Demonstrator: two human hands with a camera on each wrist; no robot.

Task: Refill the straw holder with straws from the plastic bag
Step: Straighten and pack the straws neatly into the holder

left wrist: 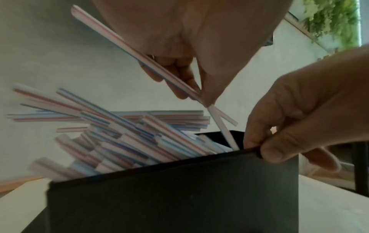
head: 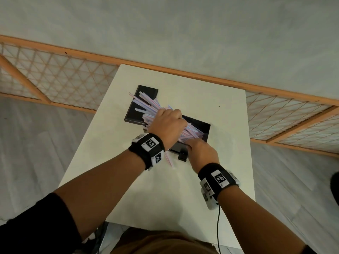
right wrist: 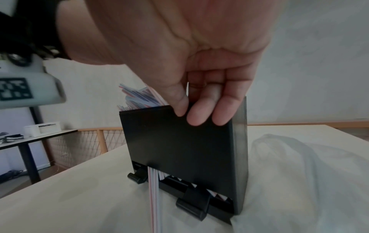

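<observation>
My left hand grasped a straw over the holder. My right hand pinched the holder's rim at 5 o'clock. Straws fanned toward 10 o'clock.

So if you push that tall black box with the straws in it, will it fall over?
Probably it could tip. The tall, narrow black plastic straw holder looks thin front to back, and the striped plastic straws pile high and lean out one side. The right hand grips its top rim, likely to steady it. Its small front feet probably help a little.
</observation>
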